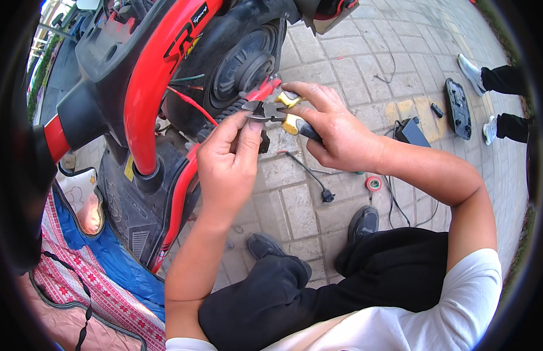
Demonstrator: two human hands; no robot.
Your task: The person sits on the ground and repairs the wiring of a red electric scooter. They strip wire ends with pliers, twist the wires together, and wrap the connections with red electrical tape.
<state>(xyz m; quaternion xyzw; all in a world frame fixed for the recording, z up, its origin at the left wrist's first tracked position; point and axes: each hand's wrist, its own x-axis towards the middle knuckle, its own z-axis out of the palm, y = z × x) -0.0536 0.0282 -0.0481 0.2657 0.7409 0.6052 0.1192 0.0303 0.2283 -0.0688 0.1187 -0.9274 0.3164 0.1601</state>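
Observation:
My right hand (pixel 336 128) grips yellow-and-black handled cutting pliers (pixel 294 123), whose jaws sit at my left fingertips. My left hand (pixel 230 161) pinches something at those jaws, too small to make out; a small black part (pixel 263 144) shows just beneath. Behind both hands stands a black-and-red scooter (pixel 142 117) with a wheel and hub (pixel 239 67). A red wire (pixel 192 102) runs from its frame toward my left hand, with thin teal wires (pixel 187 78) nearby.
Another person's legs (pixel 502 81) stand at right, beside a black panel (pixel 458 108) and black box (pixel 413 133) on the paving. A cable with plug (pixel 327 195) and red tape roll (pixel 373 183) lie by my feet. Quilted covers (pixel 90 263) lie at lower left.

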